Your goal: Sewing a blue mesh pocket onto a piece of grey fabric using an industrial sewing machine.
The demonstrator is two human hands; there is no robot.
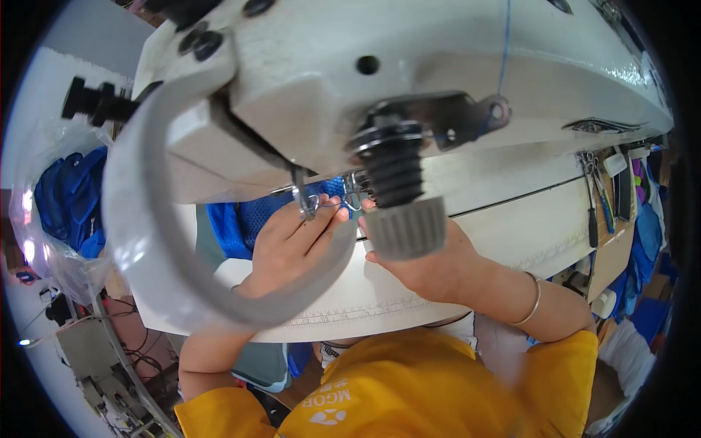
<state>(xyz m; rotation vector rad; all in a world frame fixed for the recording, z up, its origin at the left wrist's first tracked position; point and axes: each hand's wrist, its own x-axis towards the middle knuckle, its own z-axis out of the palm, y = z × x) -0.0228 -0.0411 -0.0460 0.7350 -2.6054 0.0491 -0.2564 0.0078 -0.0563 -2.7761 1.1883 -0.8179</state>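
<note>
So the blue mesh fabric (255,213) is sitting on the white sewing table (526,228), right under the head of a big white sewing machine (307,95), its far end tucked out of sight behind the machine parts. The left hand (288,244) is palm-down on it, fingers close together and stretched toward the metal bits around the needle; can't tell if they're pinching the cloth or just lying on it. The right hand (442,259) is over on the other side, but a chunky grey knob (406,230) on a black spring (394,171) blocks most of its fingers, so no clue whether those are apart or clamped on anything. There's a bangle (539,299) on that wrist.

Further out, blue thread (505,44) runs down to a metal eyelet, and a screwdriver (591,223) lies off to the right. On the left there's a clear plastic bag (80,274) with blue fabric pieces (71,201) inside.
</note>
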